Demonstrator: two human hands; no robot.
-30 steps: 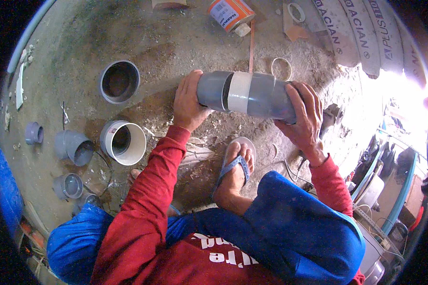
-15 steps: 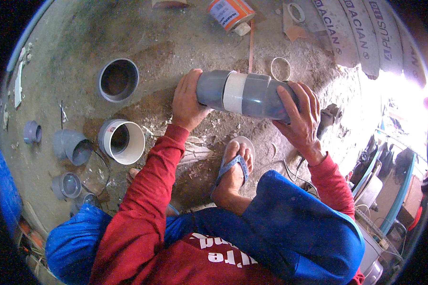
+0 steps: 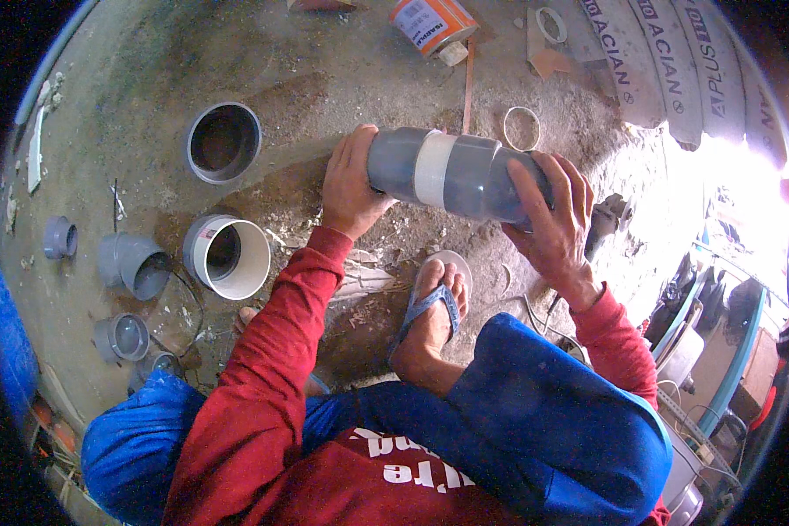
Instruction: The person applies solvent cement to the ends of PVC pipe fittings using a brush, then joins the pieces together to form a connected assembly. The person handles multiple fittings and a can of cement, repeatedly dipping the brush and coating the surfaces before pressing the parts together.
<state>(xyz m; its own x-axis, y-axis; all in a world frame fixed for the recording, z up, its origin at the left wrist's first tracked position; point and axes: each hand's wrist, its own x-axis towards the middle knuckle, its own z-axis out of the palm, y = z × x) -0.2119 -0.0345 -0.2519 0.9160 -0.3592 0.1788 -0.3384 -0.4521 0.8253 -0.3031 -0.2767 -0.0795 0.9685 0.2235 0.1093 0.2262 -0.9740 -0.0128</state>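
Observation:
A joined pair of grey plastic pipe fittings (image 3: 475, 178) lies crosswise between my hands, above the dirty floor. A white pipe band (image 3: 434, 169) shows between the two grey parts. My left hand (image 3: 352, 186) is wrapped round the left end, its fingers over the far side. At the right end my right hand (image 3: 552, 210) grips the fitting, fingers on top and thumb toward me. The palms and the fitting's end openings are hidden.
On the left stand a grey pipe ring (image 3: 223, 143), a white-lined pipe piece (image 3: 229, 256), a grey elbow (image 3: 135, 266) and smaller fittings (image 3: 122, 338). An orange-and-white can (image 3: 430, 24) lies beyond, a thin ring (image 3: 522, 128) nearer. Stacked sacks (image 3: 657, 66) fill the far right.
Both hands keep their hold on the pipe fittings, which have hardly moved. The view has shifted slightly.

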